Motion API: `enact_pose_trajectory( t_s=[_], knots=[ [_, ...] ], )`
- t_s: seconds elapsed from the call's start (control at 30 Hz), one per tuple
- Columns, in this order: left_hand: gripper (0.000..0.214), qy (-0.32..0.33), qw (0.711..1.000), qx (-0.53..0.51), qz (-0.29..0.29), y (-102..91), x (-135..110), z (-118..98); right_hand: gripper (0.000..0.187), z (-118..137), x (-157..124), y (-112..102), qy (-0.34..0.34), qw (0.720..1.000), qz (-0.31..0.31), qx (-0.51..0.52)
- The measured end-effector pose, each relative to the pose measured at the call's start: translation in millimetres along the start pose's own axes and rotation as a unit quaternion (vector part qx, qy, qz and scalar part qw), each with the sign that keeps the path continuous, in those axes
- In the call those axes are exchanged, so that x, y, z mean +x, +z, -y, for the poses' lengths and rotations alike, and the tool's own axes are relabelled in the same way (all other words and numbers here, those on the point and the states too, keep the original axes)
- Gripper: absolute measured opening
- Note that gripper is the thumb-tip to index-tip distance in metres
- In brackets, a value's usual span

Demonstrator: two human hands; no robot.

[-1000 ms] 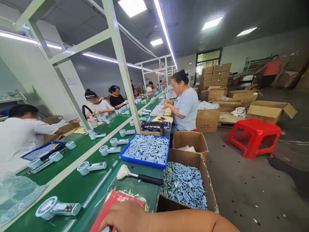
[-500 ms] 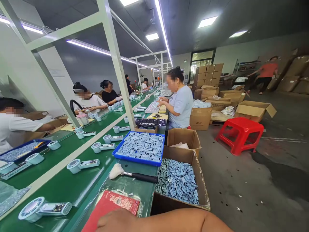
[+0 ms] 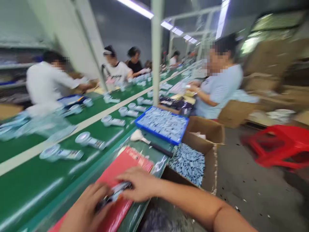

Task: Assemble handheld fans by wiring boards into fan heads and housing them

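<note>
Both my hands rest over a red mat (image 3: 125, 164) at the near edge of the green bench. My left hand (image 3: 84, 209) and my right hand (image 3: 137, 183) close from either side on a small blue-grey device (image 3: 116, 193) lying on the mat. The picture is smeared by motion, so the device's shape is unclear. Beyond the mat lies a brush (image 3: 147, 141) with a black handle, then a blue tray (image 3: 164, 124) full of pale blue parts. An open cardboard box (image 3: 210, 161) of the same parts stands right of the bench.
Several round-headed pale blue devices (image 3: 89, 140) lie along the green conveyor (image 3: 36, 180). A person in a light blue shirt (image 3: 219, 87) works just ahead on the right; others sit across the belt. A red stool (image 3: 282, 145) and cardboard boxes stand on the floor at right.
The view has swung down and left. My left hand has come into sight, and both hands now close on the small device on the red mat.
</note>
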State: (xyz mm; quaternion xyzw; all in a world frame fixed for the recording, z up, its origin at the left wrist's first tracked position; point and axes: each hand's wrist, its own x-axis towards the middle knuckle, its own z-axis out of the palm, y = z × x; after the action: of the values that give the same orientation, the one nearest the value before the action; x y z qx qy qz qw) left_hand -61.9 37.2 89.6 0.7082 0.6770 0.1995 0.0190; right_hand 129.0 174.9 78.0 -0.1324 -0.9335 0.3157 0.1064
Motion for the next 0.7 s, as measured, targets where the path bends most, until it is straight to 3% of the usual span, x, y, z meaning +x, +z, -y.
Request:
enact_pose_trajectory(
  t_s=[0.07, 0.17, 0.33, 0.53, 0.7],
  knots=[
    [0.024, -0.026, 0.999, -0.032, 0.031, -4.8, -9, -22, 0.042, 4, -8, -3, -0.006, 1.0, 0.017, 0.021],
    [0.027, -0.053, 0.998, -0.02, 0.028, -4.1, -10, -39, 0.037, 2, -11, 2, -0.02, 0.999, 0.02, 0.043],
    [0.024, -0.051, 0.998, 0.007, 0.029, 0.1, -10, -47, 0.033, 1, -15, 15, -0.017, 1.0, 0.0, 0.011],
    [0.021, -0.031, 0.999, 0.014, 0.037, -2.8, -8, -47, 0.036, -5, -14, 10, -0.073, 0.997, 0.018, 0.0],
    [0.016, -0.04, 0.995, 0.04, 0.081, -7.7, -2, -55, 0.035, -5, -13, 11, -0.076, 0.997, -0.002, 0.008]
  ],
)
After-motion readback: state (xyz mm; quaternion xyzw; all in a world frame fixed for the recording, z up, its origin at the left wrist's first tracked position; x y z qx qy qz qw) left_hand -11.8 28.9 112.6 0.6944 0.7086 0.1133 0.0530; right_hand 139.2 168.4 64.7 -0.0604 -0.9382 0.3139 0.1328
